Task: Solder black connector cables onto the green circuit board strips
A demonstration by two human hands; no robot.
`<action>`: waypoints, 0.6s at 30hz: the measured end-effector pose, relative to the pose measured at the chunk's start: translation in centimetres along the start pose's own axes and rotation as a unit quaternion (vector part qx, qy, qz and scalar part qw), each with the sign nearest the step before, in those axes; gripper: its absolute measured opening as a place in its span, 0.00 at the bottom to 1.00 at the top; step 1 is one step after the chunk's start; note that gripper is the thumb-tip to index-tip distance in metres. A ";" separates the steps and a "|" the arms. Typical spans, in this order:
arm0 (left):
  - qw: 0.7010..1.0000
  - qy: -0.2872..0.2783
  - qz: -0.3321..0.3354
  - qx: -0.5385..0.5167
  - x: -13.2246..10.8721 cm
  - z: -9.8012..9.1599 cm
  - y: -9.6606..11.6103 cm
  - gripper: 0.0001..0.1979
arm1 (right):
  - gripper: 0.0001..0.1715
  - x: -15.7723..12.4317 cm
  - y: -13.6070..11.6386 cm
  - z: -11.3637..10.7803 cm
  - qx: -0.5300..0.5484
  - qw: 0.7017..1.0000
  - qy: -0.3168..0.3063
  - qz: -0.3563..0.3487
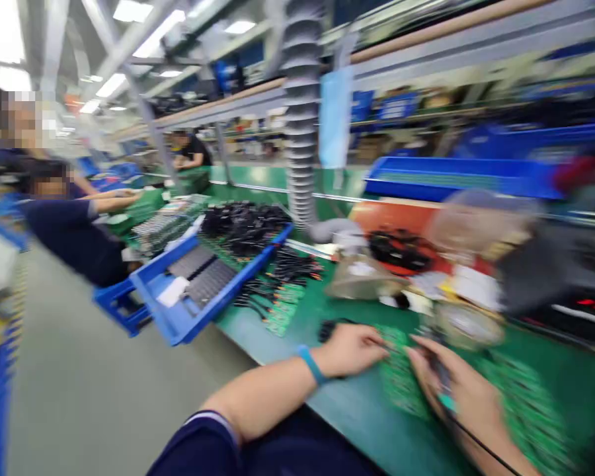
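My left hand (354,350), with a blue band at the wrist, is closed in a pinch at the left edge of a green circuit board panel (401,373). A black cable (328,328) comes out behind this hand; its end at the fingertips is blurred. My right hand (469,390) is wrapped round a soldering iron (443,380), with a dark handle, a green ring and a black cord trailing back over the wrist. The iron's tip is too smeared to make out over the panel's upper right. More green circuit boards (525,403) lie to the right, partly behind my right hand.
Boards with black cables (282,297) lie on the green bench left of my hands. Beyond them a blue tray (178,330) overhangs the edge. A grey duct hose (302,132) comes down ahead. Plastic bags (361,274) stand behind the panel. Co-workers sit further left.
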State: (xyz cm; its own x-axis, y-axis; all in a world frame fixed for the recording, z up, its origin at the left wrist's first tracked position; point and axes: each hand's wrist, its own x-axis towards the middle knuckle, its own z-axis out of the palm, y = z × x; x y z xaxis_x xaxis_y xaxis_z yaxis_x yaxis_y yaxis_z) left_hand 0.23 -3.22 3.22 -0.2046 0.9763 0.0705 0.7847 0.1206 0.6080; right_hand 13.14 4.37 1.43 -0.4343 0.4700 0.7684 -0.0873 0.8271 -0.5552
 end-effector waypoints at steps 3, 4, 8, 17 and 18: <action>0.995 -0.003 0.070 -0.077 2.0 2.6 -1.1 0.14 | 0.13 -2.7 1.7 -4.4 -0.143 0.987 0.059 0.036; 0.992 -0.001 0.082 -0.093 2.8 3.1 -2.1 0.12 | 0.13 -3.3 2.5 -4.9 -0.177 0.981 0.063 0.053; 0.986 0.006 0.119 -0.120 5.2 4.1 -5.4 0.07 | 0.12 -4.2 5.5 -5.2 -0.232 0.964 0.029 0.123; 0.983 0.027 0.135 -0.123 4.9 4.2 -5.5 0.11 | 0.27 -3.5 2.9 -6.3 -0.201 0.951 -0.152 0.179; 0.983 0.024 0.134 -0.120 5.1 4.1 -5.4 0.12 | 0.31 -3.4 2.5 -6.3 -0.197 0.948 -0.169 0.183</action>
State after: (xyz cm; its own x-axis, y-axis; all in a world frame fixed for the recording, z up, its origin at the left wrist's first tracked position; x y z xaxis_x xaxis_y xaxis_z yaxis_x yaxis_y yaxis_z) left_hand -2.64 1.80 -2.99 -0.0409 0.9572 0.2867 0.6541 -0.1912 0.7318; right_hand 20.09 6.75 -0.54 -0.6389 0.6772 0.3649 0.4373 0.7100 -0.5520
